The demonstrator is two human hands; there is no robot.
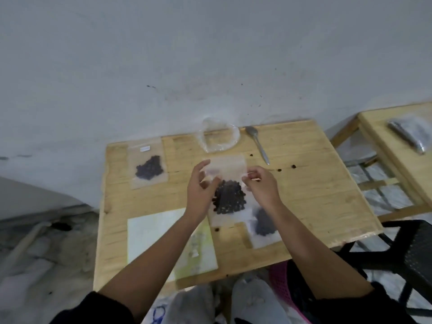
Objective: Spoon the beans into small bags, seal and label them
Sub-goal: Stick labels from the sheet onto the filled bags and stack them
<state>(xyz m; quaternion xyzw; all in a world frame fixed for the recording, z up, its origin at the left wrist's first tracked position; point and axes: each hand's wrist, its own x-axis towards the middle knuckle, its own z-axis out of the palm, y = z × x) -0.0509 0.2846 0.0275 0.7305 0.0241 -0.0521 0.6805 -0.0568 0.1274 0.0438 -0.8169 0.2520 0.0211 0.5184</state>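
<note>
- Both hands hold one small clear bag up over the wooden table.
- The left hand pinches the bag's left edge, with the thumb in front and the fingers spread behind.
- The right hand pinches the bag's right edge near the top; the picture is blurry, so it may also hold a tiny strip there.
- Dark beans sit in a heap low in the bag, just under the two pinches.
- Past the hands, by the wall, lies an empty crumpled clear bag, and a metal spoon lies just right of it.
- Far left of the left hand rests a filled bag with a white label.
- Under the right wrist lies another bag of beans, flat on the table.
- Under the left forearm lies a sheet of paper.
- A few loose beans lie to the right of the right hand.
</note>
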